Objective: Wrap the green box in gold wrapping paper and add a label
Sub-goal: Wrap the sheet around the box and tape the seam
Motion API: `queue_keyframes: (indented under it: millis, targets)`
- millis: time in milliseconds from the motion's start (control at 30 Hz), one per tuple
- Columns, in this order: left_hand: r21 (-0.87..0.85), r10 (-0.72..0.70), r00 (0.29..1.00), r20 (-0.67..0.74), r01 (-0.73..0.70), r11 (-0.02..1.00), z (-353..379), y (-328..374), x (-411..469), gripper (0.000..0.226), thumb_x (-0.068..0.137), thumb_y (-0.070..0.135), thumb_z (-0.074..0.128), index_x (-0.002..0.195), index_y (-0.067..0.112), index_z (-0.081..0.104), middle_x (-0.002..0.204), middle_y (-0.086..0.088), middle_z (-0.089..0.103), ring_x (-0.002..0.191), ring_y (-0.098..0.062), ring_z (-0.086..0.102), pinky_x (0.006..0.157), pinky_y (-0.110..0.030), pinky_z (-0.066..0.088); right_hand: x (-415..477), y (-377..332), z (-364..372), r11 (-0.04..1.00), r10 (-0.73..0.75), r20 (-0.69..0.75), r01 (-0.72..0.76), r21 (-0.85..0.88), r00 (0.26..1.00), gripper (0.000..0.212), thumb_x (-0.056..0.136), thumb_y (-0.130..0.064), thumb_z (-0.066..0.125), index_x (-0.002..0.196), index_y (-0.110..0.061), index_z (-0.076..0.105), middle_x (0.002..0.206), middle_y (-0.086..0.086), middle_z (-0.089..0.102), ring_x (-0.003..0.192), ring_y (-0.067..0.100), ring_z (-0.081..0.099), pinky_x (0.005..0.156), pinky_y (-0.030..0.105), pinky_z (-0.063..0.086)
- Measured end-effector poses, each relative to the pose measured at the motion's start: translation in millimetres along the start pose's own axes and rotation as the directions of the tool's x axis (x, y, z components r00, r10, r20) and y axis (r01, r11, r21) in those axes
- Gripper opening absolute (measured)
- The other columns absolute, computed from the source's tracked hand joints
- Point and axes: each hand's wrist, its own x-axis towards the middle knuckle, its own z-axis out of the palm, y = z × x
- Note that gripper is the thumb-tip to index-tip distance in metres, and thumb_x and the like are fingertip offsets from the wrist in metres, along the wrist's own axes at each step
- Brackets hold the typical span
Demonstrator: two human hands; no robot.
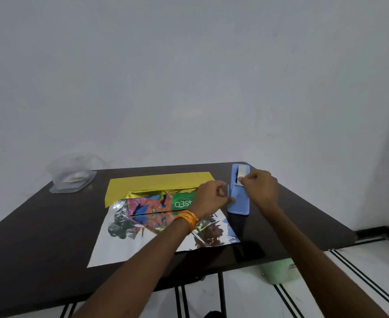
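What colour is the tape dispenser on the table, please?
The tape dispenser is light blue; the head view shows it.

I note soft, even, rather dim light with no evident source, mirror glare and warped reflections on the crinkled silver-and-gold foil wrapping paper [124,249], faint sheen on the dark glossy rectangular table [39,237], slight overall softness, and wide-angle bowing towards the edges.

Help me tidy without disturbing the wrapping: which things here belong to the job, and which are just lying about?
For the job: green box; gold wrapping paper under it; blue tape dispenser, gripped by the left hand; tape, pinched by the right hand.

Lying about: clear plastic bag at the table's far left corner; pale green tub under the table.
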Motion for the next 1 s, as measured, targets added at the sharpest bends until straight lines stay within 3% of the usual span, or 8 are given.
queue_keyframes:
  millis: [133,267,400,500,667,800,1000]
  targets:
    - [-0.099,-0.044,0.999,0.014,0.045,0.994,32,-6,20,0.048,0.076,0.039,0.082,0.113,0.009,0.070,0.084,-0.005,0.067,0.072,-0.016,0.057,0.062,-0.027,0.039,6,19,13,0.989,0.080,0.111,-0.092,0.116,0.991,0.047,0.087,-0.036,0.071,0.055,-0.010,0.048,0.050,0.003,0.041,0.048,0.017,0.040,0.050,0.027,0.030]
    - [-0.150,-0.062,0.997,-0.048,0.054,0.987,38,-10,32,0.037,0.075,0.035,0.085,0.101,0.010,0.074,0.079,-0.005,0.070,0.066,-0.012,0.059,0.060,-0.022,0.045,12,22,17,0.960,0.138,0.174,-0.175,0.217,0.975,0.046,0.086,-0.041,0.071,0.058,-0.011,0.051,0.055,0.008,0.045,0.053,0.021,0.048,0.052,0.031,0.036]
    - [-0.168,-0.046,0.991,-0.122,0.025,0.985,47,-6,28,0.034,0.070,0.033,0.089,0.088,0.009,0.072,0.074,-0.006,0.071,0.067,-0.019,0.065,0.062,-0.030,0.049,21,21,6,0.877,0.260,0.262,-0.341,0.338,0.929,0.046,0.086,-0.026,0.076,0.053,-0.011,0.048,0.053,0.006,0.043,0.043,0.017,0.040,0.044,0.027,0.031]
    - [-0.169,-0.022,0.986,-0.162,-0.006,0.986,55,-2,23,0.031,0.071,0.034,0.088,0.084,0.013,0.070,0.071,-0.005,0.069,0.064,-0.017,0.062,0.058,-0.025,0.045,24,20,-1,0.827,0.331,0.318,-0.436,0.356,0.888,0.033,0.081,-0.015,0.081,0.061,-0.004,0.056,0.056,0.008,0.048,0.042,0.016,0.041,0.040,0.025,0.031]
    - [-0.163,-0.021,0.989,-0.143,-0.002,0.987,54,-2,21,0.035,0.073,0.035,0.087,0.095,0.012,0.071,0.072,-0.004,0.069,0.061,-0.012,0.059,0.059,-0.023,0.046,27,15,-6,0.822,0.335,0.336,-0.447,0.353,0.880,0.032,0.078,-0.009,0.081,0.062,-0.001,0.054,0.058,0.009,0.044,0.041,0.016,0.036,0.038,0.022,0.029]
    - [-0.167,-0.028,0.989,-0.144,0.003,0.986,55,-2,20,0.040,0.074,0.036,0.086,0.099,0.009,0.072,0.074,-0.007,0.070,0.066,-0.019,0.064,0.061,-0.028,0.049,29,14,-8,0.788,0.331,0.387,-0.477,0.389,0.861,0.026,0.077,-0.011,0.082,0.074,0.000,0.059,0.070,0.015,0.049,0.049,0.020,0.040,0.043,0.024,0.031]
    - [-0.148,-0.023,0.989,-0.143,0.002,0.989,53,0,19,0.046,0.074,0.037,0.086,0.107,0.009,0.071,0.079,-0.009,0.073,0.072,-0.022,0.067,0.066,-0.032,0.053,30,10,-20,0.752,0.336,0.435,-0.516,0.410,0.835,0.030,0.090,-0.017,0.072,0.069,-0.004,0.054,0.058,0.007,0.041,0.043,0.012,0.036,0.035,0.017,0.033]
